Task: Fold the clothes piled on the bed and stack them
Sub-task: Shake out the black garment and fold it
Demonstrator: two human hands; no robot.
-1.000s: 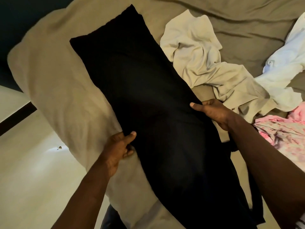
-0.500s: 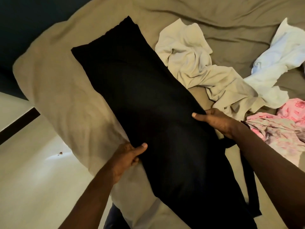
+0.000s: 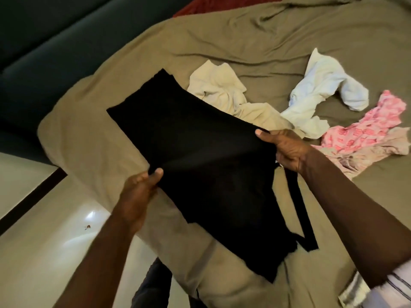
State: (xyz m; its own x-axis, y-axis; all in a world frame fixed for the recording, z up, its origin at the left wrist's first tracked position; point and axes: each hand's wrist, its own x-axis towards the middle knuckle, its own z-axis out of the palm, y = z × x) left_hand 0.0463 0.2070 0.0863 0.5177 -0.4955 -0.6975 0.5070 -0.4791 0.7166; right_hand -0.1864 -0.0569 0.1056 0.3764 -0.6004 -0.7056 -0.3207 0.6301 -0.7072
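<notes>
A long black garment (image 3: 200, 156), plain and smooth, perhaps with a strap (image 3: 295, 207) trailing at 4 o'clock, is held slanted over the olive bed (image 3: 222, 52). The left hand (image 3: 138, 192) and right hand (image 3: 287, 150) each pinch a side edge between thumb and fingers.

— What fills most of the room?
— A bed (image 3: 222, 41), under a rumpled olive-brown sheet (image 3: 89, 134). Its rounded corner points down and left.

— And beyond the bed?
— To the bed's left and behind it stands a dark teal surface (image 3: 44, 41) with faint panel lines; wall or padded furniture, I cannot tell. A bit of red fabric (image 3: 211, 3) shows at the bed's far edge.

— The floor?
— A pale, glossy floor (image 3: 33, 263) lies left of the bed's corner. A dark strip (image 3: 33, 196) crosses it on a slant, ending near the bed.

— Any light?
— A bright glare (image 3: 91, 215) on the floor beside the bed, with a small brown speck (image 3: 87, 227) just below it.
</notes>
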